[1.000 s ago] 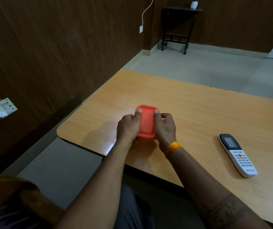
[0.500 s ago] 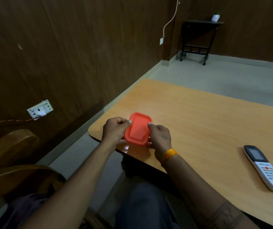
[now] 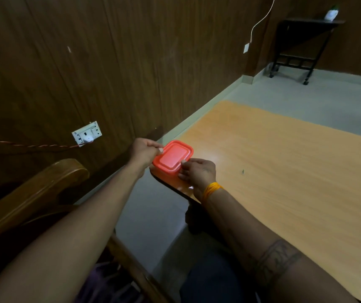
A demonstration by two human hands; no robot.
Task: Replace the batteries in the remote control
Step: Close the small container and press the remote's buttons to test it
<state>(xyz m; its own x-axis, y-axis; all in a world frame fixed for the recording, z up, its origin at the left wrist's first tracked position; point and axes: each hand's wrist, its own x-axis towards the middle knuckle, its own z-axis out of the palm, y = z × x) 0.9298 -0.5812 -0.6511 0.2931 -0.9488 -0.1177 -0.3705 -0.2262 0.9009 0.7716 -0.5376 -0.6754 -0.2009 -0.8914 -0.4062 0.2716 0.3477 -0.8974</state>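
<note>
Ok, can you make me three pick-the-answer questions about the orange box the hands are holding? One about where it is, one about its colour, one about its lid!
1. Where is the box?
A. at the table's near corner
B. on the floor
C. on the chair

2. What colour is its lid?
A. blue
B. orange-red
C. green

3. Is the lid on?
A. yes, on
B. off, beside it
C. missing

Answers: 1 A, it sits at the table corner between the left hand and right hand. 2 B, the top is orange-red. 3 A, the lid covers the top.
</note>
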